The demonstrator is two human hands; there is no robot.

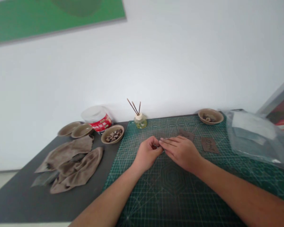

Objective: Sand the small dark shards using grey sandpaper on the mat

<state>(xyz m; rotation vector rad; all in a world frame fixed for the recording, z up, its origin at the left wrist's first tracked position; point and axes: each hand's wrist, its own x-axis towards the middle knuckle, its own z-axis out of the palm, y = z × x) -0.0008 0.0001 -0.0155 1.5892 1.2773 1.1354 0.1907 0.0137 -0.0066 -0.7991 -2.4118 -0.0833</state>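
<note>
Both hands meet over the middle of the green cutting mat [170,189]. My left hand [148,153] is curled, its fingertips pinched on a small dark piece too small to name. My right hand [180,150] lies beside it, fingers held together and pointing left, their tips touching the same spot. Just behind the right hand lie two brown leather pieces [186,134] [209,144] flat on the mat.
A bowl of small brown pieces [112,134] stands left of the mat, with two empty bowls [75,129], a red-labelled tub [97,119] and crumpled brown cloths [71,162]. A reed diffuser [140,119] stands by the wall. Another bowl [210,116] and a plastic bag [255,135] are at the right.
</note>
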